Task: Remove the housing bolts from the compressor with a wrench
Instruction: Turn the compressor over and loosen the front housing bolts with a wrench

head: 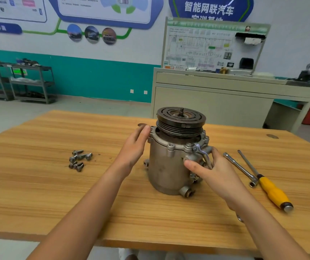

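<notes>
**On the counter: wrench at a flange bolt**

On the wooden counter (56, 194), near its middle, the compressor (166, 166) stands upright with its dark pulley (181, 119) on top. The left grip (134, 147) is spread, its straight fingers pressed flat against the left edge of the flange just under the pulley. The right grip (212, 171) is at the compressor's right side, with its thumb lying on the housing and its fingers curled round the handle of a small bent wrench (202, 153). The wrench's head sits at the flange's right front edge, against a bolt (188, 145); whether it is fully seated on the bolt cannot be told. Another bolt (171, 146) is in the flange just to its left. Well apart to the left of the compressor lies a small pile of loose bolts (79, 159). To the right lie a socket bar (240, 168) and a screwdriver (273, 190) with a yellow handle, side by side and near each other.
</notes>
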